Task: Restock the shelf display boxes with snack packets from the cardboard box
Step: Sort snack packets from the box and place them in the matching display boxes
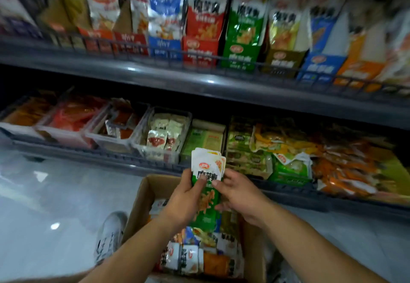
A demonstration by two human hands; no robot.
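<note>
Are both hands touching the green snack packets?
Touching. The head view shows the left hand and right hand both gripping the green packets from either side.

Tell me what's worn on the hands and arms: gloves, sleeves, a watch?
The left hand and right hand are bare: no gloves, rings or watch visible. The left forearm and right forearm are uncovered down to the frame's edge; no sleeve shows.
</note>
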